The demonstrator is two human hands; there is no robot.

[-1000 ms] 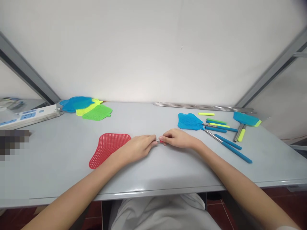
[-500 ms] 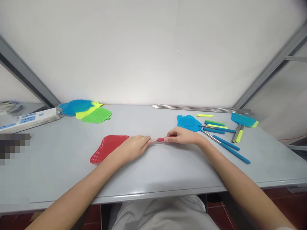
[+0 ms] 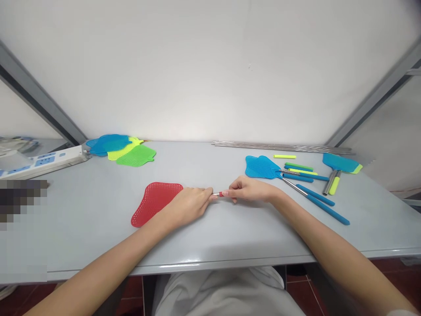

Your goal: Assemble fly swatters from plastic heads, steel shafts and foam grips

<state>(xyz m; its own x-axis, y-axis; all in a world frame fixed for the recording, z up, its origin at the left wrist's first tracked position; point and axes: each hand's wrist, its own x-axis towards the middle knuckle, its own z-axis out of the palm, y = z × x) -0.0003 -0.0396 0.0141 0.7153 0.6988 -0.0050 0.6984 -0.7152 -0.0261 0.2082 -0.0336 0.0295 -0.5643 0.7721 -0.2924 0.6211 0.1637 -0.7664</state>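
My left hand (image 3: 194, 202) is closed around the neck of a red fly swatter (image 3: 157, 199), whose perforated head lies at the left, partly under my wrist. A short stretch of thin metal rod (image 3: 215, 194) shows between my hands. My right hand (image 3: 248, 189) pinches a red sleeve (image 3: 221, 194) on that rod between thumb and fingers. Most of the sleeve is hidden by the hand. Just beyond my right hand lie blue fly swatters (image 3: 263, 167) with metal rods and a blue grip (image 3: 329, 210).
Blue, yellow and green swatter heads (image 3: 136, 156) lie at the back left, by a white power strip (image 3: 66, 157). Metal rods (image 3: 279, 147) line the wall. Loose blue, green and yellow sleeves (image 3: 284, 156) and a blue swatter (image 3: 340, 163) lie at the right.
My right fingers have come closer to my left hand, and less of the red sleeve shows between them. The whole view has shifted slightly.
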